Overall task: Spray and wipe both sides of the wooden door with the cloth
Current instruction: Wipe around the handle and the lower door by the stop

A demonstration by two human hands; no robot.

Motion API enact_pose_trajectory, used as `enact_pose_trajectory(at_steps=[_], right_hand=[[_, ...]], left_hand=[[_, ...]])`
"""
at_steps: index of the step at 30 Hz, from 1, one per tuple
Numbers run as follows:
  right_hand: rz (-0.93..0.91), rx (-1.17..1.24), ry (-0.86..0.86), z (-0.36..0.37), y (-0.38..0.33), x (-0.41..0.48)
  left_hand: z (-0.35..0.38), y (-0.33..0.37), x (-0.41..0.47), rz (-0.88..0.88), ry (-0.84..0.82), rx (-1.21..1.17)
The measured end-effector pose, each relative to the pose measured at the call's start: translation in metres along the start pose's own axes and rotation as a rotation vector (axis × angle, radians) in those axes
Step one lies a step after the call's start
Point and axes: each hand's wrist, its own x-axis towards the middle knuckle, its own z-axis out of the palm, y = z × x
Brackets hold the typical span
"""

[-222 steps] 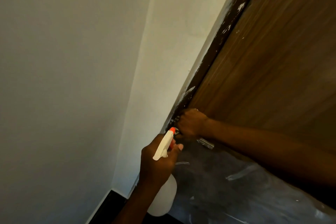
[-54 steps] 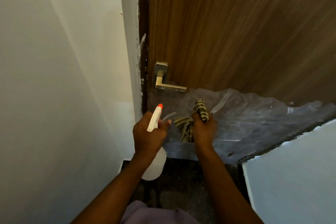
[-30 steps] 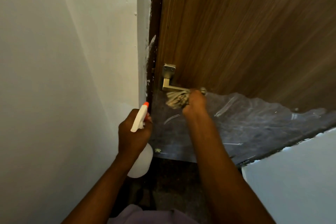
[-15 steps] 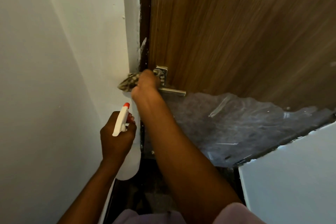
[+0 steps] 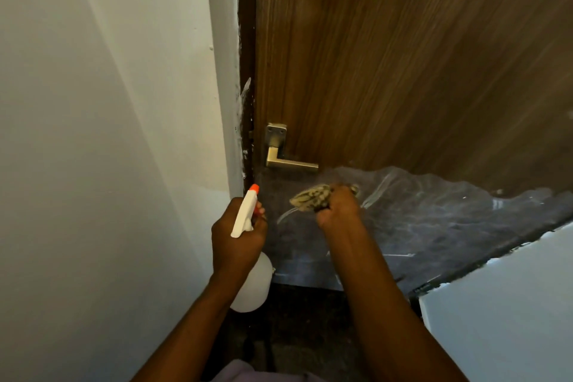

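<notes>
The wooden door (image 5: 403, 56) fills the upper right, brown grain above and a grey plastic-covered lower part (image 5: 434, 226). Its metal lever handle (image 5: 288, 161) sits near the left edge. My right hand (image 5: 339, 208) grips a bunched striped cloth (image 5: 310, 197) against the grey covering, just below and right of the handle. My left hand (image 5: 238, 236) holds a white spray bottle (image 5: 248, 257) with an orange nozzle, upright, left of the cloth and close to the door frame.
A white wall (image 5: 93, 133) stands close on the left, meeting the dark paint-flecked door frame (image 5: 246, 71). Another white wall (image 5: 511, 319) juts in at lower right. Dark floor (image 5: 304, 319) lies below the door.
My right hand with the cloth moved from the door frame beside the handle down and right onto the grey covering. The left hand with the bottle rose slightly and shifted right.
</notes>
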Motion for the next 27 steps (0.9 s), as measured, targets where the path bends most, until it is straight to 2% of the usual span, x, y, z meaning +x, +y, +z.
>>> enact_pose_trajectory(at_steps=[3, 7, 10, 12, 15, 19, 23, 26, 27], right_hand=[[-0.036, 0.132, -0.07, 0.051, 0.019, -0.011], [0.099, 0.154, -0.246, 0.095, 0.047, -0.035], [0.124, 0.2, -0.327, 0.106, 0.053, -0.036], [0.115, 0.214, -0.313, 0.093, 0.053, -0.027], [-0.018, 0.165, -0.291, 0.054, 0.04, -0.002], [-0.109, 0.348, -0.151, 0.008, 0.008, 0.036], [-0.211, 0.179, -0.058, 0.028, 0.032, 0.038], [-0.425, 0.174, 0.047, 0.044, 0.046, 0.032], [-0.491, 0.157, 0.034, 0.044, 0.049, 0.036]], left_hand=[[-0.009, -0.006, -0.001, 0.036, 0.03, 0.012], [-0.028, -0.013, 0.001, 0.033, 0.088, 0.016], [-0.036, -0.015, 0.002, 0.04, 0.11, 0.047], [-0.039, -0.015, 0.003, 0.055, 0.111, 0.057], [-0.038, -0.018, 0.005, 0.065, 0.09, 0.063], [-0.03, -0.018, 0.002, 0.028, 0.077, 0.054], [-0.027, -0.015, 0.0, 0.012, 0.058, 0.051], [-0.035, -0.012, 0.0, 0.042, 0.062, 0.069], [-0.038, -0.011, -0.001, 0.047, 0.067, 0.069]])
